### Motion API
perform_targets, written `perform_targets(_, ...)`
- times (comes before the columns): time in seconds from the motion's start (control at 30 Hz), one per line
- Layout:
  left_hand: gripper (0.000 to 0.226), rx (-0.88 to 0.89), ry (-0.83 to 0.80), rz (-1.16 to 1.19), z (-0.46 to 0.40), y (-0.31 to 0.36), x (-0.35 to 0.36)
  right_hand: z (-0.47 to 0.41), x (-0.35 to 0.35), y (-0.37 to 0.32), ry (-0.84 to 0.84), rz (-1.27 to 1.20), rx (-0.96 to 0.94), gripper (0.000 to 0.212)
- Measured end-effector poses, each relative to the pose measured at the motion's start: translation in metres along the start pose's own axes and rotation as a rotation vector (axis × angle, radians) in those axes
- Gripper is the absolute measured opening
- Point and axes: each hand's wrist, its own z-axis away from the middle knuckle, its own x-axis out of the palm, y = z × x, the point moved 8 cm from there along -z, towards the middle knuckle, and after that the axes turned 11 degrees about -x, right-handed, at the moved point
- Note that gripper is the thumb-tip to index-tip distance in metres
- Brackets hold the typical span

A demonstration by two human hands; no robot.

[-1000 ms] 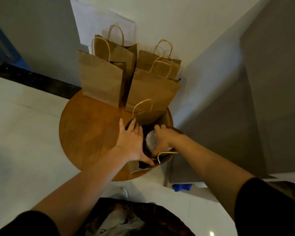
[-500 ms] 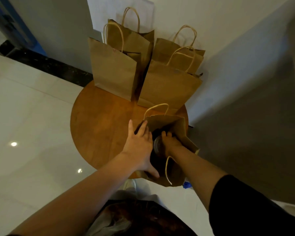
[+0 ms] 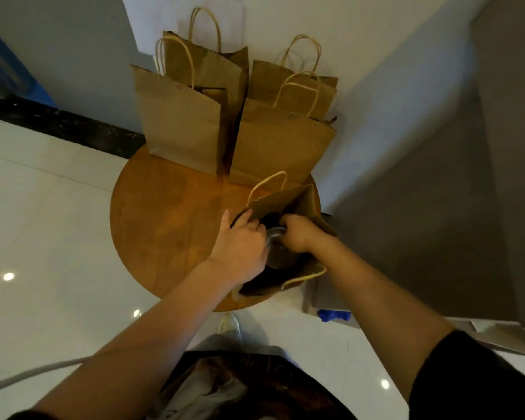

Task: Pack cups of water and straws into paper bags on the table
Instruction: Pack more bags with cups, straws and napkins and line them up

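An open brown paper bag (image 3: 294, 198) stands at the near right edge of the round wooden table (image 3: 170, 213). Inside its mouth sits a clear plastic cup (image 3: 278, 248) with a lid. My right hand (image 3: 297, 233) reaches into the bag, its fingers curled over the cup's top. My left hand (image 3: 243, 244) lies against the bag's left rim, fingers on the paper edge, holding the mouth apart. No straw shows.
Several closed brown paper bags with twisted handles, such as one on the left (image 3: 182, 125) and one on the right (image 3: 282, 144), stand at the table's back against the white wall. A grey cabinet (image 3: 437, 237) is close on the right. White tiled floor surrounds the table.
My right hand has pushed the cup deeper into the bag. My left hand stays on the rim, shifted slightly over the opening. The camera moved closer.
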Motion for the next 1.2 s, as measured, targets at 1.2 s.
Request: perform_targets(1.2,0.018,0.677,0.208,0.186,0.110,0.557,-0.096,0.533,-0.150,0.298,0.982,-0.010,0.394,0.027)
